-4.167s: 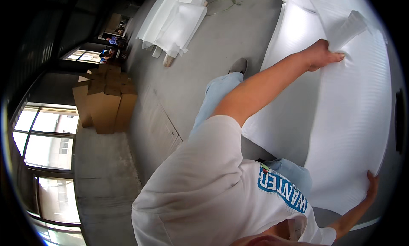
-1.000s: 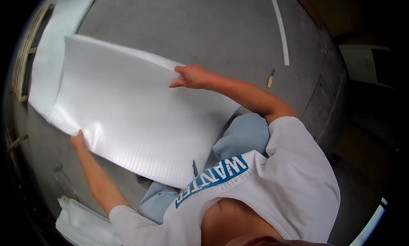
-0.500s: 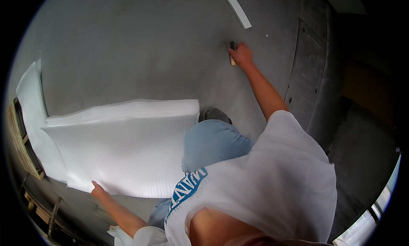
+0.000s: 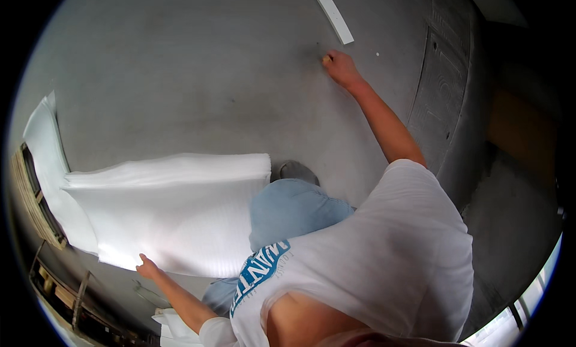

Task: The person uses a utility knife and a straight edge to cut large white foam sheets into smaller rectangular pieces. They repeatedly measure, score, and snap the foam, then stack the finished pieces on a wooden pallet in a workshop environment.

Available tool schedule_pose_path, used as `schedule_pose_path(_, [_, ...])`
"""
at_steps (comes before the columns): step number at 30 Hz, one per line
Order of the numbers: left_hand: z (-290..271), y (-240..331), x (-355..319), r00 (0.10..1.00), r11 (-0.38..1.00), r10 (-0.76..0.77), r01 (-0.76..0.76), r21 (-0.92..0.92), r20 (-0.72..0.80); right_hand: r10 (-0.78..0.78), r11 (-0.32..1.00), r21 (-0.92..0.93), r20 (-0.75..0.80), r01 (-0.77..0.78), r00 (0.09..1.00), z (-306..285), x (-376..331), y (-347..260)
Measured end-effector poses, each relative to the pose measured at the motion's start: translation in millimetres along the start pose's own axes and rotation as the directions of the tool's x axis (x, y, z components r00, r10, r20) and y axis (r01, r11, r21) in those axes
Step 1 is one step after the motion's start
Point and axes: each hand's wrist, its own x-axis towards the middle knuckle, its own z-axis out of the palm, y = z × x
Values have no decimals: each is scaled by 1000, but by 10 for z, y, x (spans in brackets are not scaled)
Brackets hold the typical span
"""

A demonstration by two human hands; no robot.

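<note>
A stack of thin white foam sheets (image 4: pixel 168 221) lies folded over in front of me, beside my bent knee. My left hand (image 4: pixel 148 268) is closed at its near edge, thumb on top, with the other fingers partly hidden. Out to the far right, my right hand (image 4: pixel 343 69) is closed round a short wooden-handled tool (image 4: pixel 327 59). Only the pale end of its handle shows clearly; the rest is hidden or blurred against the grey floor, so its kind is unclear.
A long white strip (image 4: pixel 333 17) lies on the grey floor (image 4: pixel 180 77) beyond my right hand. Wooden pallets (image 4: pixel 37 197) stand at the left. A dark panel (image 4: pixel 441 83) runs along the right. My shoe (image 4: pixel 298 171) is beside the foam.
My right hand has moved slightly farther away and turned, hiding more of the tool. My left hand has shifted slightly right along the foam edge. The stack's far fold sits a little nearer.
</note>
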Motion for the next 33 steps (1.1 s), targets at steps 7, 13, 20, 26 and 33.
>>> schedule_pose_path(7, [-106,197,-99,981,882,192,-188,-432,-35,133,892,-387,-271,-234,953,-478,1377,979])
schedule_pose_path(13, [-455,-749,-137,984,942,-160,175,-286,75,261,949,-218,142,-227,955,105,1279,424])
schedule_pose_path(20, [-734,658,-1088,912,800,400,-300,-520,88,157,972,-201,192,-118,969,218,1442,760])
schedule_pose_path(26, [-1583,1005,-1847,718,558,676,-350,-753,167,107,627,589,583,-510,806,216,1326,255])
schedule_pose_path(33, [-1658,597,-1768,461,446,797,-12,-895,391,107,573,725,395,-381,912,-127,1499,-1961])
